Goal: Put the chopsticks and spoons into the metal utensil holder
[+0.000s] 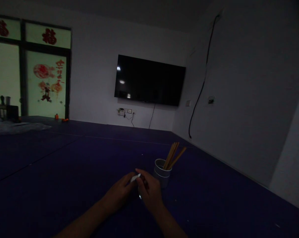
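Low in the middle of the head view, my left hand (118, 195) and my right hand (151, 192) meet over the purple surface. A small whitish, shiny piece (134, 178) is pinched between their fingertips, too dark and small to name. Below the right fingers shows a bright glint; whether it belongs to the same piece I cannot tell. Both hands have their fingers closed. Just behind my right hand stands a grey metal cup (161, 178), upright and partly covered by that hand. Several wooden chopsticks (172, 156) lean out of it to the right.
The purple surface (90, 158) spreads to the walls, with small white specks on it. A black television (149, 81) hangs on the far wall above sockets and cords. A dark cable (198, 99) dangles on the right wall. Crumpled clear plastic (18, 128) lies far left.
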{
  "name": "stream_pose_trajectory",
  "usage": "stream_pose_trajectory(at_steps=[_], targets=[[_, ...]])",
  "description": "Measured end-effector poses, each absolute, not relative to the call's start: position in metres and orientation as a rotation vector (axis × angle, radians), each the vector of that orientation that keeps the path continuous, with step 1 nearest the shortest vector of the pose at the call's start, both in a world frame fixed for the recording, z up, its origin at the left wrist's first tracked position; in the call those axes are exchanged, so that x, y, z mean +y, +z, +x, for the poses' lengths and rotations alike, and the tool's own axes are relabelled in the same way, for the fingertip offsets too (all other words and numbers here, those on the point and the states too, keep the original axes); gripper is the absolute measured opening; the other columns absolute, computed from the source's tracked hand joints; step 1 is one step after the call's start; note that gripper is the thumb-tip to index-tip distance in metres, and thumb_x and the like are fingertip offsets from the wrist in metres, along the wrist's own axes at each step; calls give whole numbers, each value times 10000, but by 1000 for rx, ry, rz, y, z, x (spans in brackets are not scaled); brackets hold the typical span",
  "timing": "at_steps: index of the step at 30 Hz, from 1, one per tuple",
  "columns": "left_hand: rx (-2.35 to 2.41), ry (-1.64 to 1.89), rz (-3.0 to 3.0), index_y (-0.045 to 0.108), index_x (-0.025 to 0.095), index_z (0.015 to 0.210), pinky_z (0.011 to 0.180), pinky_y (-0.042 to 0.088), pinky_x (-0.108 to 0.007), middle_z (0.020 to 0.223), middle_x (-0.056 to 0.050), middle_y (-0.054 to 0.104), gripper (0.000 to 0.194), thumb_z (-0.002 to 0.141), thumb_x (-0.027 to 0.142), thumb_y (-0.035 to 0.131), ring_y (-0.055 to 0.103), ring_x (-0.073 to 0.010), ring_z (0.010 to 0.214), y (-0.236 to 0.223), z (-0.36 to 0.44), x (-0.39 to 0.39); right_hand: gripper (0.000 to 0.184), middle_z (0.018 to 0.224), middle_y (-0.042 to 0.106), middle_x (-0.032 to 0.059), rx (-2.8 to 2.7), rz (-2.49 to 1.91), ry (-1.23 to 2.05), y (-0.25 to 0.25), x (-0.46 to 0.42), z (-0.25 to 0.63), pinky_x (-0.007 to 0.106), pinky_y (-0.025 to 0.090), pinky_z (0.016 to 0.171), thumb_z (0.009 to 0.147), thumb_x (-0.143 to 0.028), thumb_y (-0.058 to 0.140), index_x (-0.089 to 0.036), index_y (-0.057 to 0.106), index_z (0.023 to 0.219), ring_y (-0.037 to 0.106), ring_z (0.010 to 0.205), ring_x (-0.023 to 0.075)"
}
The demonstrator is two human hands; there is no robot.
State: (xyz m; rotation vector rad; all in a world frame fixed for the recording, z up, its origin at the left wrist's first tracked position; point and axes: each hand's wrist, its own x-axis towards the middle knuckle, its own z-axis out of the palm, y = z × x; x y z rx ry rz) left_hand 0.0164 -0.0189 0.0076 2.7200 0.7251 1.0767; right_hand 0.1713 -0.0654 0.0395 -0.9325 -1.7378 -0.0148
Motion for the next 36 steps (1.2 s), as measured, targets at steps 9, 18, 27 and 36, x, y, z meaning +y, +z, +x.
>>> stream_pose_trajectory(at_steps=[9, 18, 27, 36], targets=[[669, 1158, 2788, 336, 311, 1386, 997, 424, -389, 1443, -62, 373, 492, 920, 171, 412, 431, -223, 1257, 8, 17, -21, 280, 753, 658, 42, -1513, -966, -19, 46, -65, 172, 260, 471, 617, 905, -358, 388, -192, 612, 879, 618, 678, 165], [733, 1245, 2897, 249, 298, 1416, 991, 443, -377, 1501, -88, 239, 583, 885, 112, 401, 402, -228, 1282, 6, 15, -24, 465, 619, 567, 28, -823, -1181, -215, 61, -54, 230, 268, 417, 574, 899, -514, 317, -137, 580, 964, 572, 597, 188], [759, 1208, 2864, 248, 303, 1411, 971, 461, -384, 1472, -70, 306, 581, 879, 132, 407, 432, -216, 1253, 4, 13, -22, 459, 818, 656, 107, -751, -1337, -318, 52, -35, 258, 280, 415, 633, 886, -496, 312, -151, 608, 948, 601, 716, 213], [768, 1149, 2846, 324, 291, 1367, 951, 476, -370, 1427, -66, 376, 520, 874, 145, 401, 479, -204, 1206, 7, 14, -26, 416, 737, 655, 88, -907, -1424, -308, 47, -33, 258, 272, 363, 589, 882, -459, 330, -163, 617, 829, 576, 644, 208]])
